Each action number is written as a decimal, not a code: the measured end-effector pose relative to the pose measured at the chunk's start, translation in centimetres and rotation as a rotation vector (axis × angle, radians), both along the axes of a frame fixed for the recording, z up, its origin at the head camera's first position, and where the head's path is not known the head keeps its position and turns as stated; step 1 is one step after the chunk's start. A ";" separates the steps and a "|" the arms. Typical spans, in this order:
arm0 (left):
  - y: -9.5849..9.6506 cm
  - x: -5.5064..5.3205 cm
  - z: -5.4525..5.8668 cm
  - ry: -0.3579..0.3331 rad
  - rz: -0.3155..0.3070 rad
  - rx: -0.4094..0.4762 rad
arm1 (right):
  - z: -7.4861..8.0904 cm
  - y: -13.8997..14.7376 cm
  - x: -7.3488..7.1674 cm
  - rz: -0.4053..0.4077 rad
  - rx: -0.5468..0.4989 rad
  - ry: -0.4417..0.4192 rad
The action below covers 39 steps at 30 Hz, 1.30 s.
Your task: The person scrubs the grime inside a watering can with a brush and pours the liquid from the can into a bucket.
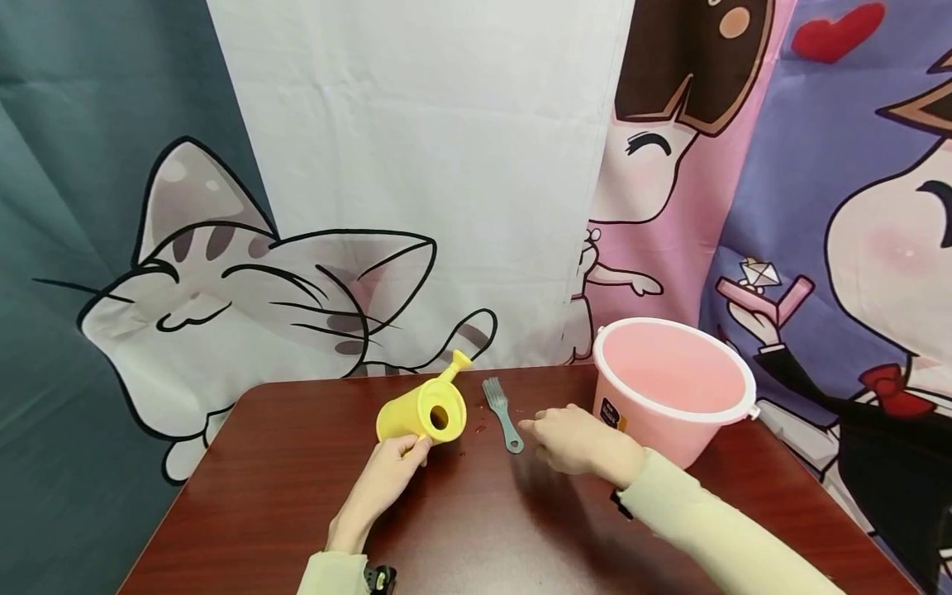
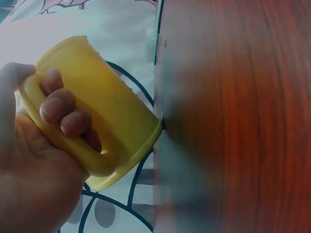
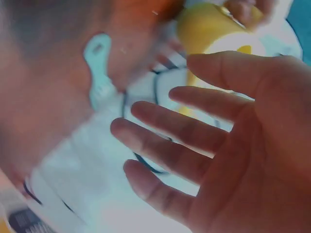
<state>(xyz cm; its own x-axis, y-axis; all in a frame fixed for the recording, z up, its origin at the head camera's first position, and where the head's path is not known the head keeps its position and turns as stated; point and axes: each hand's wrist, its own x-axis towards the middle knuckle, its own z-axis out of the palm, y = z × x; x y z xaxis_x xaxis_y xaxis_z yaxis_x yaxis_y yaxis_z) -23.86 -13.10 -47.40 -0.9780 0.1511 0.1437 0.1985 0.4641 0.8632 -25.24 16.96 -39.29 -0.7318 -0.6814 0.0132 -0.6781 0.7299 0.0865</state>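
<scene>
My left hand point(image 1: 387, 475) grips a yellow watering can point(image 1: 405, 411) by its handle. In the left wrist view, the fingers point(image 2: 60, 104) curl through the handle loop and the can leans, its bottom rim close over the table. In the head view, its spout points up and away, with the round top opening toward me. My right hand point(image 1: 580, 442) holds nothing and hovers just right of a grey-green toy garden fork point(image 1: 503, 417). This fork lies with its tines away from me. The right wrist view shows the right hand's fingers point(image 3: 170, 126) spread and nearly straight.
A pink bucket point(image 1: 654, 434) with a white rim stands at the right, beyond my right hand. Small wet-looking drops point(image 1: 479, 429) dot the dark red-brown wooden table point(image 1: 260, 471) near the fork. A cartoon-printed cloth point(image 1: 446, 165) hangs behind the far edge.
</scene>
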 end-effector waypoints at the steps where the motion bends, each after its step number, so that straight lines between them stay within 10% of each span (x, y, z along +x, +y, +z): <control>1: 0.0 0.0 0.1 0.005 0.002 0.002 | 0.7 0.4 0.3 -0.004 -0.008 0.005; 18: 0.0 0.0 -0.2 0.014 0.011 -0.031 | 7.4 10.8 3.1 0.038 -0.488 0.282; 39: -1.0 0.0 0.1 0.116 0.212 0.022 | 6.6 24.2 0.1 -0.597 -0.574 0.173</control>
<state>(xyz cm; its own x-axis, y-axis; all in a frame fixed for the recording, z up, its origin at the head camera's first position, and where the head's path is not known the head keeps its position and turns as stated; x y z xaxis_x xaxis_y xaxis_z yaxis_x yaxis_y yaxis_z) -23.83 -14.15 -47.26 -0.9644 -0.0600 0.2575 0.1969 0.4869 0.8510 -25.14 41.21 -32.70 -0.9224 -0.0341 0.3847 -0.1760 0.9237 -0.3402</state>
